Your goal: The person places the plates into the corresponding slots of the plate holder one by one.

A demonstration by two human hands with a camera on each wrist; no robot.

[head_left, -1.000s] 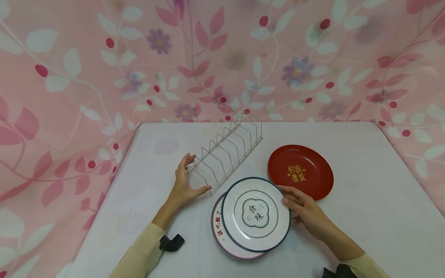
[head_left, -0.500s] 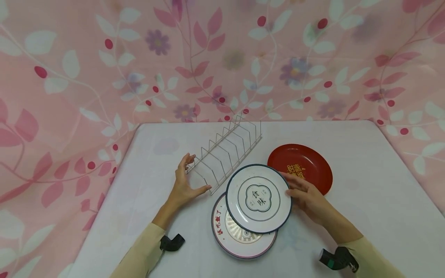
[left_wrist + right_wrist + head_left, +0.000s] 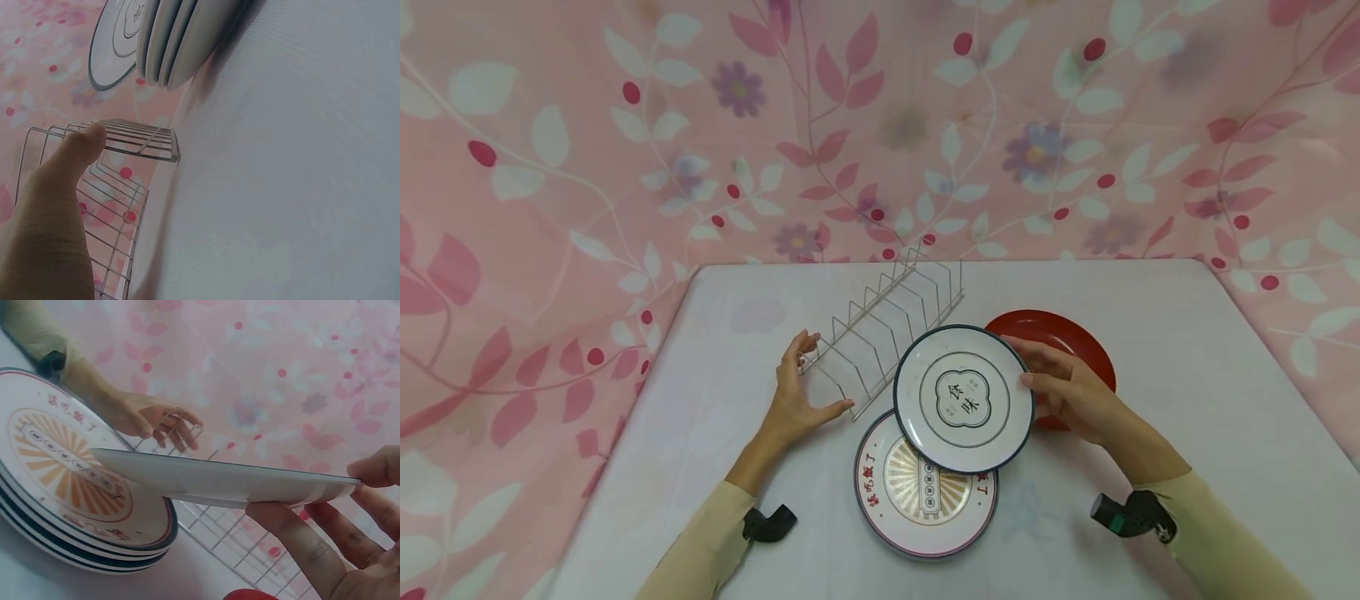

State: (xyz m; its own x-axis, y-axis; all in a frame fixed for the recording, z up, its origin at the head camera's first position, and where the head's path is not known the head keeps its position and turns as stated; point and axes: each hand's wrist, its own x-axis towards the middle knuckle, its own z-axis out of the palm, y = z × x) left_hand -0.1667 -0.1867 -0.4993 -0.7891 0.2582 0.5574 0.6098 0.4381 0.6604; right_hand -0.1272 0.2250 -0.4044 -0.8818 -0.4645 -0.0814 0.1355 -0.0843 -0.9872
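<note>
The right hand (image 3: 1067,392) pinches the rim of the white plate (image 3: 964,400), thumb on the upper face and fingers beneath, while the left hand (image 3: 793,400) spans the near end of the wire rack (image 3: 865,314), thumb at one corner and fingers curled at the other. The plate hangs over the far right edge of the plate stack (image 3: 925,525), just beside the rack's long side in the head view, and partly hides the red plate (image 3: 1086,342). Doing this hold well likely means keeping the pinch firm — the whole plate is borne from one side, so a loose thumb could let it swing down. The left hand should steady the rack against the tabletop (image 3: 1210,375) without pushing it askew, and the plate's free edge is best kept clear of the wires and the stack. Being round, the plate has no long axis; its printed face turns up and leans toward the left hand, tilted against the stack, its two large characters running obliquely. The rack does have one — it runs diagonally from the left hand toward the far right, its wire dividers standing upright across that line.
</note>
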